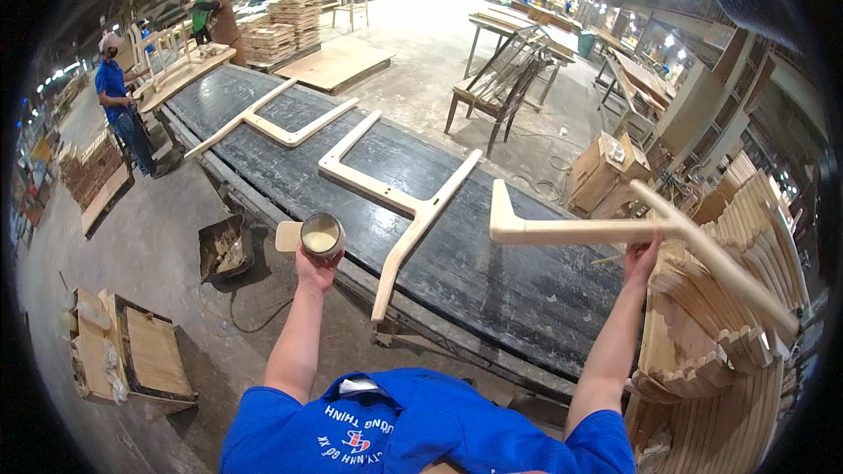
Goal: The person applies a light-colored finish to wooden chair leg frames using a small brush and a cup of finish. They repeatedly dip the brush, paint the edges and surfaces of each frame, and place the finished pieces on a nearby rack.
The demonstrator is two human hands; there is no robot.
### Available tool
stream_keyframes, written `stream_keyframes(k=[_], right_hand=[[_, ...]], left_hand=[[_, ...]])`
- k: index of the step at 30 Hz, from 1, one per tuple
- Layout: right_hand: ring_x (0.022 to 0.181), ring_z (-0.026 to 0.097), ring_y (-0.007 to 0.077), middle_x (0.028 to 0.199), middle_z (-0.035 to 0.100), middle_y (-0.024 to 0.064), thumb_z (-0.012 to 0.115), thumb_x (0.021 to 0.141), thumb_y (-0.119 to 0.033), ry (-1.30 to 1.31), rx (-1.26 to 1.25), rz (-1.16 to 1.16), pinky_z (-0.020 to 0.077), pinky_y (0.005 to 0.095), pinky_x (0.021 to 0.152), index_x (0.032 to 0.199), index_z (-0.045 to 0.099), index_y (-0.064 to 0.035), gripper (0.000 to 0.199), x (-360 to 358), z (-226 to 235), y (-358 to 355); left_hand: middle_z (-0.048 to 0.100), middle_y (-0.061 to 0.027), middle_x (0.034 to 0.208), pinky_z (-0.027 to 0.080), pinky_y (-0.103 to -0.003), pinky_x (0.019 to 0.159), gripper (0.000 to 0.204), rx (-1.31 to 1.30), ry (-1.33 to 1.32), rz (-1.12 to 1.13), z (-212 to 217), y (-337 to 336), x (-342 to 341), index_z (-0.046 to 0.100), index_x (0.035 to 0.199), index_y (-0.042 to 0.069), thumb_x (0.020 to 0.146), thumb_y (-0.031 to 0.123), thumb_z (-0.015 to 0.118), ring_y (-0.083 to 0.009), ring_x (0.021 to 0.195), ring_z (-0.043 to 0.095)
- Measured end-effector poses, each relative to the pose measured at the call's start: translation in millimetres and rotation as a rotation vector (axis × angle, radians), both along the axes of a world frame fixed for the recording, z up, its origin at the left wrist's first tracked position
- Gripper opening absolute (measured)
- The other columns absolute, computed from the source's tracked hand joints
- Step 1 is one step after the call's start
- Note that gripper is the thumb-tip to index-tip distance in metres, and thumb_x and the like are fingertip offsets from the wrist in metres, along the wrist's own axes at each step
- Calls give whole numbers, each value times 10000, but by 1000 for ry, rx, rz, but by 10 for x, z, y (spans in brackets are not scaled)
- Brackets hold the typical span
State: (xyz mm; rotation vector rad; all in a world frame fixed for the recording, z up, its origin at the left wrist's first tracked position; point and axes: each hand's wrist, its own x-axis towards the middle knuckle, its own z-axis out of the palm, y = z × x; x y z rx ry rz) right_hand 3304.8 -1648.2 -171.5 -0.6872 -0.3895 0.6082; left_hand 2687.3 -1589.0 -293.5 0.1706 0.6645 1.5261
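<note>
My left hand (pixel 315 271) is wrapped round a round cup (pixel 322 234) of pale cream-coloured stuff, above the belt's near edge. A flat, pale wooden piece (pixel 287 236) juts out at the cup's left; whether I hold it too is unclear. With my right hand (pixel 643 258) I grip the rail of a wooden chair side frame (pixel 590 231), raised above the belt's right end. Its long leg slants over a stack of wooden parts (pixel 733 298). Two similar frames lie on the dark conveyor belt (pixel 492 276): a nearer frame (pixel 424 208) and a farther frame (pixel 281 133).
A box of scraps (pixel 226 248) and a wooden crate (pixel 149 351) stand on the floor at left. Past the belt are a dark chair (pixel 500 83) and a wooden cabinet (pixel 606 171). A person in blue (pixel 118 92) stands by the belt's far end.
</note>
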Motion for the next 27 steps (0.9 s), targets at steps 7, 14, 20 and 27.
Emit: stream_keyframes(k=[7,14,20,27], right_hand=[[425,404,45,589,502,-57,668,816,-312,-817,-415,68,285,193,352,823,597,-100,224,354,965,610],[776,620,243,875,610,165,741,655,-363,-1723,-893,189,496,355,693,896,590,14,472,-194,-29,1023],[897,612,320,1013,561,156,736,637,-406,-2151,-1128,306,509,421,763,999,559,-44,541,-180,-1140,937],[974,575,324,1049,524,156,691,703,-355,-1935,-1122,496,496,420,803,979,552,-37,443,-206,-2073,795]], left_hand=[[560,-91,1132,525,-430,754,431,79,-85,85,13,69,299,532,1150,128,881,423,371,-273,976,565],[535,-122,1171,518,-460,779,475,52,-107,300,45,-186,49,502,1204,112,881,445,401,-307,987,552],[561,-93,1154,527,-469,766,458,30,-40,302,-134,-342,252,506,1190,131,886,452,386,-294,982,577],[547,-70,1173,508,-470,764,454,-87,30,167,-403,-159,1332,501,1197,160,886,451,342,-266,1013,560]])
